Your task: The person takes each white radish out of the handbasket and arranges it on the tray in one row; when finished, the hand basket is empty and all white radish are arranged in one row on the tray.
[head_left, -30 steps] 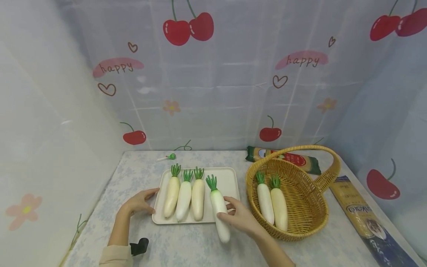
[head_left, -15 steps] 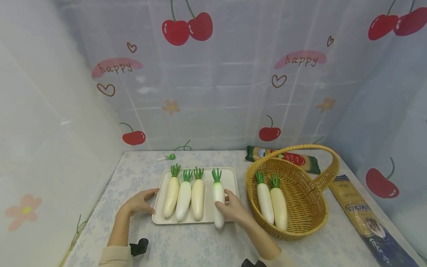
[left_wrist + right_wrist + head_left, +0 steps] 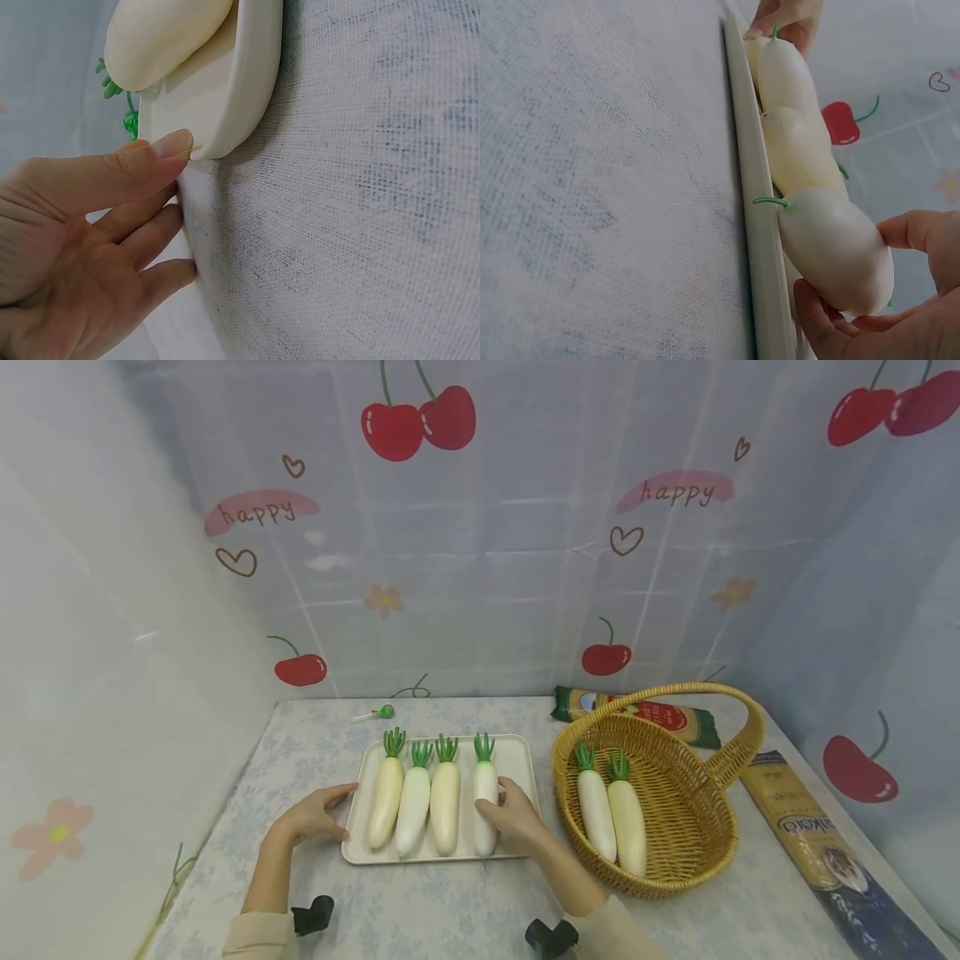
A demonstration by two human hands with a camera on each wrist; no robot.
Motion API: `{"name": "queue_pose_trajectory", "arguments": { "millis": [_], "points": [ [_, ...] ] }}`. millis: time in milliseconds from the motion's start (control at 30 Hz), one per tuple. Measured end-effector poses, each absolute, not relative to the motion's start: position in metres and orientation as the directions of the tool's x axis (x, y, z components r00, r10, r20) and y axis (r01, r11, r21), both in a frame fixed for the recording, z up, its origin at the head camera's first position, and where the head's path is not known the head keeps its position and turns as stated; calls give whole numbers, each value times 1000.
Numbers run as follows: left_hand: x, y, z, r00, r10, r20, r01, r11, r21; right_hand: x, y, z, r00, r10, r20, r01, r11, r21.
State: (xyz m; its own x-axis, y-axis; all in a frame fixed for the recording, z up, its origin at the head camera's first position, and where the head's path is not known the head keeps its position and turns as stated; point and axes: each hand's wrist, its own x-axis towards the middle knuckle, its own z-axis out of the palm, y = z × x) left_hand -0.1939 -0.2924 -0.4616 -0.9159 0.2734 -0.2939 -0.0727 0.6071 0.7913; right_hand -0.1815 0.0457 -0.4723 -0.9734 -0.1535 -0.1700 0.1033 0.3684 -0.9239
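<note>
A cream tray (image 3: 517,760) bears several white radishes with green tops, side by side. My right hand (image 3: 513,814) grips the rightmost white radish (image 3: 485,785), thumb on its left side and fingers on its right. In the right wrist view, that radish (image 3: 832,244) lies over the tray, its thin green root tail near the rim (image 3: 761,247). My left hand (image 3: 313,816) is at the tray's left side. The left wrist view has its thumb (image 3: 142,165) touching the tray's corner, with the fingers loosely spread and no radish in them.
Right of the tray stands a wicker basket (image 3: 682,835) with a tall handle, two radishes (image 3: 611,818) inside. Behind it lies a green-ended packet (image 3: 705,728); a gold and blue packet (image 3: 817,852) lies at the right. A green lollipop (image 3: 386,712) lies behind the tray.
My right hand has brought the radish from over the tray's front edge back into line beside the others, turning it straighter. The left hand has stayed at the tray's side.
</note>
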Motion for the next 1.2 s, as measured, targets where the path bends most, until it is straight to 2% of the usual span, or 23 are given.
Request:
{"name": "queue_pose_trajectory", "arguments": {
  "millis": [567, 833, 1200],
  "points": [
    [-193, -293, -461, -917, 278, -286, -61, 611, 789, -194, 34, -473, -974, -112, -198, 130, 440, -889],
    [-193, -294, -461, -918, 274, -287, -60, 619, 783, -196, 31, -473, -975, -129, -180, 93, 502, -860],
    [-194, -294, -463, -917, 275, -290, -62, 619, 783, -192, 30, -473, -980, -135, -149, 66, 482, -874]
  ]
}}
